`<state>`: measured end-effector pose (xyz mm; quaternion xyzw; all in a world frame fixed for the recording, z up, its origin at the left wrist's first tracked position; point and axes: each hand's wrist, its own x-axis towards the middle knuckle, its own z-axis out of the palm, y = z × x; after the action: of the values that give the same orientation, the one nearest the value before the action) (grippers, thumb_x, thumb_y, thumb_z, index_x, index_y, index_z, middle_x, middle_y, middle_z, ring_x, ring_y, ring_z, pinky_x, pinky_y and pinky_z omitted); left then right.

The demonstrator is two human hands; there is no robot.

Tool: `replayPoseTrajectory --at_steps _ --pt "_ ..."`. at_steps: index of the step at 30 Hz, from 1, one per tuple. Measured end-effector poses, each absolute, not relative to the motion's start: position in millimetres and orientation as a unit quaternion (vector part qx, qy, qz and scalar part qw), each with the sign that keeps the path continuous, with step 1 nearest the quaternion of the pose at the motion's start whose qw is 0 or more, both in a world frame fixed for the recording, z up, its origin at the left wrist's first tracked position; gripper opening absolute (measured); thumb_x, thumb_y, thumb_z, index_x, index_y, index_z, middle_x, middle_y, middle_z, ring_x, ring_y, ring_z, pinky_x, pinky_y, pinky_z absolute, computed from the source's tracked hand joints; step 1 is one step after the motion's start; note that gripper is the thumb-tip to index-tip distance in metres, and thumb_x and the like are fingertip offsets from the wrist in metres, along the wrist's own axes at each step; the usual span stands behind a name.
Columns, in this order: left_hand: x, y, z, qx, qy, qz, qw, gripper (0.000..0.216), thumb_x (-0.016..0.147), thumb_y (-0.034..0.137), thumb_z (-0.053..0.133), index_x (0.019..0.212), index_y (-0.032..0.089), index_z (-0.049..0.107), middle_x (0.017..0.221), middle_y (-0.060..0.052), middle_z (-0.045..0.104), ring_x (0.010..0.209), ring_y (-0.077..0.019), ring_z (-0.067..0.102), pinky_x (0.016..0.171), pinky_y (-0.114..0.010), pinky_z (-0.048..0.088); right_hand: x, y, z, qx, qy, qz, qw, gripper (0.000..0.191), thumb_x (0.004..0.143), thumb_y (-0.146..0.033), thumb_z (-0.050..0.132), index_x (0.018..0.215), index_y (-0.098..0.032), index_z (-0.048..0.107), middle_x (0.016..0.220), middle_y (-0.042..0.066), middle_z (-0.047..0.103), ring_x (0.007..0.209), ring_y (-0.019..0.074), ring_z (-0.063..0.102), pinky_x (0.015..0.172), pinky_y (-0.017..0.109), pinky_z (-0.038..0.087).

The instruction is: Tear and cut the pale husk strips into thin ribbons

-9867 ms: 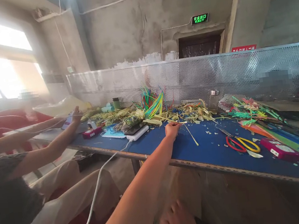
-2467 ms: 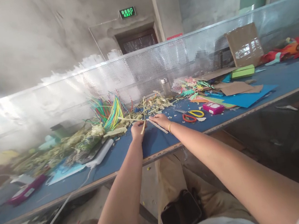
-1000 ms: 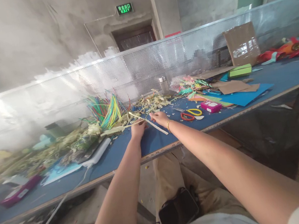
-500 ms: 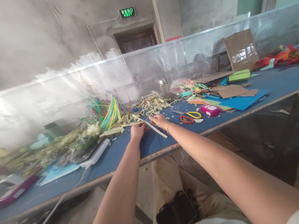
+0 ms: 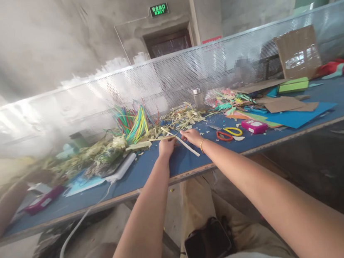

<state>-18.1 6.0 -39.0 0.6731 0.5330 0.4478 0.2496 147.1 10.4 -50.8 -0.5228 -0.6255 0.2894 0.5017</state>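
My left hand (image 5: 167, 146) is closed in a pinch on a thin pale strip (image 5: 158, 138), which sticks out to the left of the fingers. A wider, flat whitish strip (image 5: 189, 146) slants between my hands, from beyond the left fingertips down toward the table's front edge. Just right of it, my right hand (image 5: 192, 136) has its thumb and fingers pressed together; what they pinch is too small to make out. A gold bracelet (image 5: 202, 145) circles the right wrist. Red-and-yellow-handled scissors (image 5: 224, 134) lie to the right of that hand.
On the blue tabletop (image 5: 152, 174) stand a bundle of coloured stems (image 5: 134, 125), fibre scraps (image 5: 100, 156), a magenta box (image 5: 254, 126) and blue card (image 5: 302, 116). A white cable (image 5: 77, 226) hangs over the front edge. Another person's arm (image 5: 10, 203) reaches in from the left.
The view has shifted, so the scene sits farther right. Another person's arm has come in at the left. My hands keep nearly the same pose around the strips.
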Motion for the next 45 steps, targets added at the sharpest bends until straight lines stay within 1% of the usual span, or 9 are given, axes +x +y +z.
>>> replayPoseTrajectory --at_steps 11,17,22,26,31,35,38,41,45 --pt "-22 9 -38 0.682 0.536 0.449 0.217 0.019 0.070 0.031 0.063 0.077 0.018 0.076 0.062 -0.004 0.069 0.063 -0.0184 0.062 0.058 -0.025 0.042 137 -6 -42 -0.427 -0.647 0.390 0.497 0.036 0.072 -0.050 0.065 0.065 -0.015 0.065 0.055 -0.002 0.058 0.052 0.0094 0.048 0.054 0.022 0.038" --pt "-16 10 -39 0.612 0.498 0.538 0.298 0.020 0.065 0.028 0.066 0.075 0.014 0.074 0.054 -0.001 0.062 0.052 -0.0128 0.053 0.050 -0.023 0.038 137 -8 -41 -0.408 -0.655 0.403 0.493 0.023 0.063 -0.036 0.072 0.063 -0.015 0.063 0.051 -0.005 0.053 0.049 0.0071 0.041 0.052 0.021 0.034" --pt "-12 7 -38 0.602 0.479 0.546 0.332 0.025 0.067 0.032 0.065 0.082 0.014 0.074 0.059 -0.002 0.063 0.053 -0.0115 0.054 0.050 -0.021 0.039 135 -12 -37 -0.391 -0.651 0.436 0.483 0.022 0.066 -0.034 0.073 0.062 -0.015 0.063 0.049 -0.005 0.052 0.047 0.0070 0.040 0.050 0.021 0.033" --pt "-13 4 -35 0.601 0.474 0.543 0.345 0.025 0.066 0.032 0.066 0.081 0.014 0.074 0.058 -0.002 0.062 0.055 -0.0127 0.057 0.050 -0.021 0.039 134 -15 -34 -0.418 -0.597 0.458 0.509 0.026 0.077 -0.038 0.063 0.067 -0.014 0.064 0.060 0.001 0.061 0.050 0.0087 0.047 0.048 0.021 0.033" --pt "-12 2 -33 0.604 0.466 0.532 0.367 0.030 0.066 0.038 0.068 0.084 0.015 0.073 0.070 -0.005 0.068 0.058 -0.0127 0.057 0.051 -0.022 0.038 137 -15 -30 -0.484 -0.586 0.362 0.540 0.017 0.082 -0.030 0.057 0.075 -0.016 0.064 0.070 0.001 0.063 0.057 0.0102 0.052 0.055 0.022 0.040" --pt "-12 5 -35 0.598 0.457 0.546 0.369 0.029 0.068 0.038 0.066 0.084 0.014 0.071 0.064 -0.002 0.065 0.053 -0.0103 0.052 0.050 -0.021 0.037 136 -48 -14 -0.482 -0.697 0.121 0.517 0.011 0.081 -0.024 0.057 0.073 -0.017 0.063 0.075 0.003 0.063 0.074 0.0159 0.057 0.073 0.028 0.043" --pt "-12 8 -38 0.588 0.456 0.556 0.369 0.027 0.069 0.035 0.065 0.084 0.013 0.071 0.064 -0.002 0.064 0.049 -0.0094 0.050 0.048 -0.021 0.036 128 -114 -14 -0.424 -0.720 -0.039 0.548 0.019 0.089 -0.026 0.046 0.090 -0.019 0.063 0.091 0.008 0.062 0.093 0.0200 0.054 0.087 0.034 0.040" --pt "-12 11 -40 0.583 0.456 0.558 0.376 0.029 0.070 0.035 0.065 0.087 0.013 0.071 0.073 -0.005 0.068 0.052 -0.0106 0.054 0.049 -0.021 0.039 117 -195 -51 -0.357 -0.800 -0.055 0.478 0.020 0.091 -0.027 0.042 0.091 -0.022 0.062 0.089 0.008 0.060 0.092 0.0218 0.052 0.088 0.038 0.038" --pt "-13 12 -41 0.578 0.459 0.560 0.375 0.030 0.068 0.035 0.066 0.089 0.014 0.072 0.078 -0.007 0.070 0.057 -0.0121 0.057 0.051 -0.022 0.041 106 -260 -143 -0.335 -0.881 0.049 0.330 0.018 0.089 -0.031 0.046 0.093 -0.023 0.062 0.088 0.006 0.059 0.090 0.0197 0.051 0.084 0.035 0.041"
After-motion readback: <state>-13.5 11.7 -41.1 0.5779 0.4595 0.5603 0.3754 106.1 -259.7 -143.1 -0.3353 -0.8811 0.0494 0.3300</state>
